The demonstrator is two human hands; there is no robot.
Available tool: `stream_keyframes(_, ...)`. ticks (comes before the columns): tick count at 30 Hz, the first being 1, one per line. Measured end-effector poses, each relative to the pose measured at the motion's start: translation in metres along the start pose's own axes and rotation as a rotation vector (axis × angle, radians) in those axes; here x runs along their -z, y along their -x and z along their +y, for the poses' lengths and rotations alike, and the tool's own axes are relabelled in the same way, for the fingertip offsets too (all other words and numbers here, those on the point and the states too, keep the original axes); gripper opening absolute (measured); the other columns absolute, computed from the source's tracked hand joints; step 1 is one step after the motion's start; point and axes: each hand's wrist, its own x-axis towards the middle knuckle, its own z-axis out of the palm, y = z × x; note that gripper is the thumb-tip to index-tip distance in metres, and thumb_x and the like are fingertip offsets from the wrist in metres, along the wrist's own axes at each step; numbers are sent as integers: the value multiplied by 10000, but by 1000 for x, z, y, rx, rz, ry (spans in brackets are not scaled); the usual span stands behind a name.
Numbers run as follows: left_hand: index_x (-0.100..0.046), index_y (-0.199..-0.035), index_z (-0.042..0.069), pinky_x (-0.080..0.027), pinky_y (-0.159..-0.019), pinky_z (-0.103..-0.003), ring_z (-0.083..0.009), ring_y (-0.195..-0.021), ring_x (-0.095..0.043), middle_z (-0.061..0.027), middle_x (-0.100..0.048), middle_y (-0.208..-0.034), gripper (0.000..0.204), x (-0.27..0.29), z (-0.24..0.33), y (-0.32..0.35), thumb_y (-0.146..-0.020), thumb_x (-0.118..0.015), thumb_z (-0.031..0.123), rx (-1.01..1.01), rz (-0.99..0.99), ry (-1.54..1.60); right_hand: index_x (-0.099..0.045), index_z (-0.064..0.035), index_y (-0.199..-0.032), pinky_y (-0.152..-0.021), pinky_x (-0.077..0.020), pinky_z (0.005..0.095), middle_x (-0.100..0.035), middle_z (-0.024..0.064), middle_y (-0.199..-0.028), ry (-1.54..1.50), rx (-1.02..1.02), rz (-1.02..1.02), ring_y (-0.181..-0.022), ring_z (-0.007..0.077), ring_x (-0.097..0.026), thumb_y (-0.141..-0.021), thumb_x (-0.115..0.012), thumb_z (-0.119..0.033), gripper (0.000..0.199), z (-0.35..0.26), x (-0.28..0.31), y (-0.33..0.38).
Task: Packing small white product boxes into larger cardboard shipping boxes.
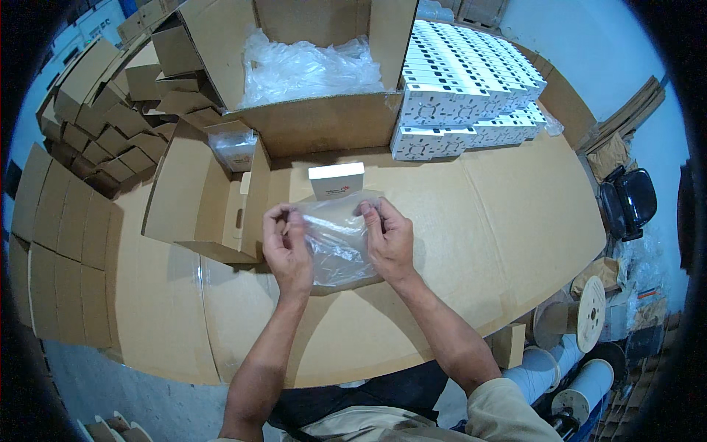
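Between my two hands a clear plastic bag (335,247) is held by its upper edge, spread over the cardboard-covered table. My left hand (287,247) pinches the bag's left upper corner, and my right hand (387,239) pinches the right one. Just beyond the bag stands a small white box (336,180) with a red mark on its front; the bag's top edge reaches close to it. To the left of my left hand is an open brown carton (184,191), in which a white box wrapped in clear plastic (237,151) lies at the far end.
A large open carton (324,125) at the back holds a heap of clear plastic bags (313,70). White boxes (471,81) are stacked in rows at the back right. Folded brown cartons (66,258) line the left. Spools (589,313) and a black chair (630,202) stand beyond the table's right edge.
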Motion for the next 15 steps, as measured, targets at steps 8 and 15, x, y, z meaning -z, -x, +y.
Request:
stream_keyframes(8, -543, -1150, -2, -540, -773, -214, -84, -911, -618, -58, -612, -1053, 294, 14, 3, 4, -882, -644, -65, 449, -530, 205, -669, -7, -932, -526, -396, 282, -560, 27, -636, -6, 63, 121, -583, 64, -458, -1048, -552, -215, 265, 10, 16, -12)
stream_keyframes(15, -569, -1130, 35, -490, -647, -198, -46, -751, -557, -16, -602, -930, 147, 11, 5, 0, -986, -574, 64, 467, -316, 247, -676, -9, -953, -523, -404, 282, -569, 37, -632, -57, 4, 133, -570, 72, -478, -1038, -573, -202, 235, 9, 17, -11)
